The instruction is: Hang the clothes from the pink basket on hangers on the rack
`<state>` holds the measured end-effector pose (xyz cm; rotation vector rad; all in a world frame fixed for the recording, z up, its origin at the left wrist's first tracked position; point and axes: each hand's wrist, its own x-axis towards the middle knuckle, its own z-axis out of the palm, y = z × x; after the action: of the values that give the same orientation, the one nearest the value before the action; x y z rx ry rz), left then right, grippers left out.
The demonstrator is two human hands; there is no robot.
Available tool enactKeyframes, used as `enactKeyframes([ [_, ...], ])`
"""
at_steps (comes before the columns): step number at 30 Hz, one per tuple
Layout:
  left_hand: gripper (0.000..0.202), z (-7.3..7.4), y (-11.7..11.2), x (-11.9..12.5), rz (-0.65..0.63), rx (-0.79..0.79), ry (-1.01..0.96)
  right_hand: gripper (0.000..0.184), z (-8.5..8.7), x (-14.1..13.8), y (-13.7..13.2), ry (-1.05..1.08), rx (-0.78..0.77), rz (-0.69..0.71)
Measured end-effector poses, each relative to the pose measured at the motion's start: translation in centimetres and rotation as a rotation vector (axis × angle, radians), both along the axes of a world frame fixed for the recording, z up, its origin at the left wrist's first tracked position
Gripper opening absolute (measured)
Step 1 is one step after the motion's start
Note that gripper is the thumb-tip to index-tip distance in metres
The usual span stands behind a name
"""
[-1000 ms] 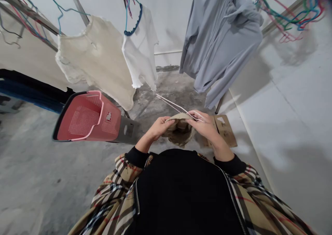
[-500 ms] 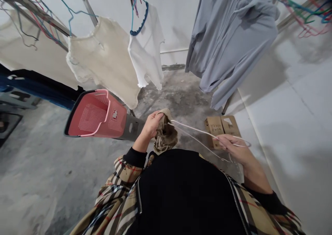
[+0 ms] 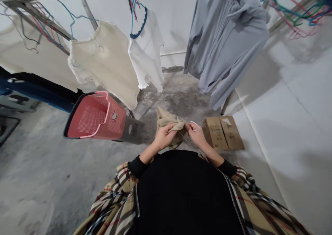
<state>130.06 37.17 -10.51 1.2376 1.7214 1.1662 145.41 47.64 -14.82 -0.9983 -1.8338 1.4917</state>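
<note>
Tan cloth (image 3: 168,119): soft, bunched, held in front of the chest above the concrete floor (image 3: 64,179).
Left hand (image 3: 164,137): clamped on the cloth's near edge, fingers over the fold.
Right hand (image 3: 196,134): thumb and fingers pinched together on a thin white cord (image 3: 187,142), just beside the cloth's edge at 3 o'clock from it; a small loop of cord stands above the hand.
Hand spacing: close together, not touching.
Pink plastic basket (image 3: 115,122): tilted on its side at 9 o'clock from the hands, mouth facing 9 o'clock, mesh inner wall in view.
Cardboard pieces (image 3: 223,133): lying flat on the floor at 3 o'clock.
Hanging overhead: cream knit top (image 3: 103,64) at 11 o'clock, white top (image 3: 146,48) at 12 o'clock, grey jacket (image 3: 225,38) at 1 o'clock.
</note>
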Motion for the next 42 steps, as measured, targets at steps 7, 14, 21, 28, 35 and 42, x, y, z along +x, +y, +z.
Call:
enactKeyframes([
  [7,0.032,3.6,-1.6,-3.3,-0.088,0.015,0.895,0.039,0.5,1.7,1.1,0.113,-0.045,0.032],
  [14,0.027,5.6,0.7,-4.9,-0.156,0.161,1.268,0.030,2.6,2.6,2.2,0.104,0.093,0.155],
  [21,0.021,6.6,0.1,-5.0,-0.026,0.237,1.345,0.021,2.9,4.0,2.8,0.162,0.488,-0.245],
  [28,0.019,9.0,-1.7,-5.0,0.214,0.309,1.334,0.021,-3.5,5.3,-0.1,0.012,0.403,-0.334],
  [35,0.019,10.1,-2.5,-4.1,0.189,0.328,1.317,0.050,-5.7,-0.4,0.4,0.036,0.067,-0.123],
  [42,0.020,9.9,-5.0,-6.5,0.295,0.286,1.213,0.038,-5.2,1.0,2.8,0.230,-0.227,-0.065],
])
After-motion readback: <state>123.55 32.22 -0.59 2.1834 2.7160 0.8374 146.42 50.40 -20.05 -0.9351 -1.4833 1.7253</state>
